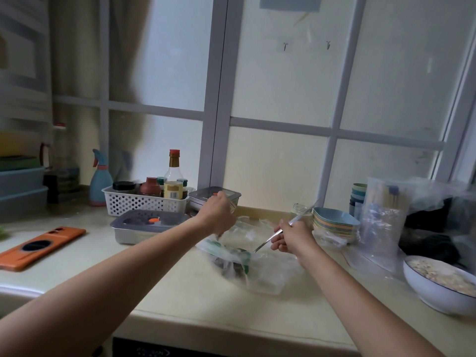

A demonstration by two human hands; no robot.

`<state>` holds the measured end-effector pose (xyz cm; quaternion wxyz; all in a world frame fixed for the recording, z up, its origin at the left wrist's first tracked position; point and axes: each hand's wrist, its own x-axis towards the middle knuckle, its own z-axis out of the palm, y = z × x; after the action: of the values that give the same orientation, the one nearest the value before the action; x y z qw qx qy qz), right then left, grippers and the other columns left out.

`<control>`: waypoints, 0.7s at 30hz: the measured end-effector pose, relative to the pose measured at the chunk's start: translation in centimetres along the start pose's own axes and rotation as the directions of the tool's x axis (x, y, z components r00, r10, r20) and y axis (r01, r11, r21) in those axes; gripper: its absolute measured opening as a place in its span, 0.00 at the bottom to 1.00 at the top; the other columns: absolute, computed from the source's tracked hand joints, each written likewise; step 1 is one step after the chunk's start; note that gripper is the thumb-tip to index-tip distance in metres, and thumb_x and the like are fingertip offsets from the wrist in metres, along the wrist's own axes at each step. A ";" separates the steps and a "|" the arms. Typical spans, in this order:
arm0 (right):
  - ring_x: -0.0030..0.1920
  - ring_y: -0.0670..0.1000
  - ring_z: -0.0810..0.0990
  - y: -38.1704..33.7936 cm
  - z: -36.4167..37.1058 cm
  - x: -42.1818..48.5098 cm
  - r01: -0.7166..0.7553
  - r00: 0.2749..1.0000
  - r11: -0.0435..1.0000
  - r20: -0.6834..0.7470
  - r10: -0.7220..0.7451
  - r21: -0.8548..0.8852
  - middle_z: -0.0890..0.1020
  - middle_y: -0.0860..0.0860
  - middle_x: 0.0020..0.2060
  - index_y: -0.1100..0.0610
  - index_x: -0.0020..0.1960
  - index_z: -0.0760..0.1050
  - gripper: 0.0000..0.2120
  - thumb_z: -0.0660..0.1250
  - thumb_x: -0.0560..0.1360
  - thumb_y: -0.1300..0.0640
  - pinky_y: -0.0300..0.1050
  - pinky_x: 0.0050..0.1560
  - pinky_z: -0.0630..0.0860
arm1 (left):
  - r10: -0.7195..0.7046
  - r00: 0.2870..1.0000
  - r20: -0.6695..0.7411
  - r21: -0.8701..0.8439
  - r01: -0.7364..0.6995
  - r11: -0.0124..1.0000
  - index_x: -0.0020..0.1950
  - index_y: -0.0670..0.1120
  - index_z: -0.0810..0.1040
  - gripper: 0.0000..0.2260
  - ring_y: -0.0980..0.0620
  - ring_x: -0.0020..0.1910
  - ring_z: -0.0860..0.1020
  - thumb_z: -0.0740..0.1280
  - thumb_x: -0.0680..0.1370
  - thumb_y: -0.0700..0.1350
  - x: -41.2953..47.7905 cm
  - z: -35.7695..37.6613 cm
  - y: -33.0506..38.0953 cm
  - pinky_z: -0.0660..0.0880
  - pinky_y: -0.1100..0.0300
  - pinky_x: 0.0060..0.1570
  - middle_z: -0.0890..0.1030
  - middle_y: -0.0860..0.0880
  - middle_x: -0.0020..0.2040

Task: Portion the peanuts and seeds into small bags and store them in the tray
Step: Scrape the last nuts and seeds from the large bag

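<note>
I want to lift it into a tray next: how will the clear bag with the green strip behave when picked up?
Probably floppy: the bag lies crumpled on the counter, its mouth raised only where the left hand pinches it. Likely bottom-heavy, since the dark contents pool low. It may spill if tipped, as the spoon sits in its open mouth.

Place: looking like a home kitchen.
Counter [180,292] back-left: holding basket [139,202] of sauce bottle [173,176], jars [152,186].
Counter right edge: carrying stacked bowls [334,222].
</note>
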<state>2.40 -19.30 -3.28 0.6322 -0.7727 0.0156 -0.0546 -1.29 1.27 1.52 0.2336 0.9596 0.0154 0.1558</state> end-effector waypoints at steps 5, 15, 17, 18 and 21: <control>0.22 0.50 0.78 0.0 -1.1 0.3 -0.075 0.996 0.996 -0.046 0.077 0.056 0.80 0.60 0.32 0.64 0.46 0.74 0.14 0.55 0.85 0.58 0.35 0.21 0.70 | -0.052 0.994 0.099 -0.208 0.072 0.976 0.65 0.39 0.70 0.17 0.45 0.52 0.76 0.67 0.77 0.39 -0.2 2.2 -2.0 0.76 0.53 0.48 0.77 0.41 0.59; 0.23 0.52 0.78 -3.3 -4.2 0.5 0.052 0.993 0.999 -0.107 -0.052 -0.010 0.81 0.62 0.32 0.65 0.48 0.75 0.12 0.57 0.82 0.59 0.38 0.22 0.70 | 0.096 0.900 0.425 -0.488 0.138 0.862 0.77 0.52 0.51 0.39 0.51 0.36 0.73 0.66 0.75 0.28 -0.8 3.0 -3.1 0.73 0.62 0.33 0.72 0.43 0.48; 0.23 0.54 0.78 -3.9 -4.2 0.4 0.068 0.992 0.997 -0.101 -0.070 -0.027 0.81 0.62 0.31 0.65 0.48 0.75 0.12 0.57 0.82 0.59 0.38 0.22 0.70 | 0.114 0.902 0.415 -0.509 0.126 0.851 0.76 0.51 0.50 0.39 0.47 0.40 0.74 0.66 0.75 0.27 -0.7 3.2 -3.2 0.76 0.58 0.38 0.72 0.40 0.48; 0.23 0.54 0.78 -4.2 -4.1 0.4 0.074 0.992 0.997 -0.100 -0.077 -0.034 0.81 0.61 0.31 0.65 0.47 0.75 0.12 0.57 0.82 0.59 0.38 0.22 0.69 | 0.130 0.903 0.409 -0.522 0.115 0.845 0.76 0.51 0.50 0.40 0.45 0.43 0.74 0.68 0.75 0.27 -0.7 3.3 -3.3 0.78 0.54 0.42 0.73 0.39 0.50; 0.21 0.53 0.75 -5.0 -3.6 -0.1 0.097 0.988 0.994 -0.114 -0.102 -0.050 0.80 0.60 0.30 0.63 0.46 0.74 0.11 0.57 0.81 0.59 0.38 0.23 0.67 | 0.163 0.921 0.355 -0.496 0.037 0.867 0.74 0.52 0.52 0.41 0.46 0.42 0.76 0.75 0.74 0.32 -0.8 3.7 -3.5 0.80 0.52 0.43 0.77 0.40 0.50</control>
<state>1.71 -21.82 2.32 0.6093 -0.7819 0.0150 -0.1308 -0.74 2.64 -3.36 0.4639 0.8794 -0.1031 -0.0293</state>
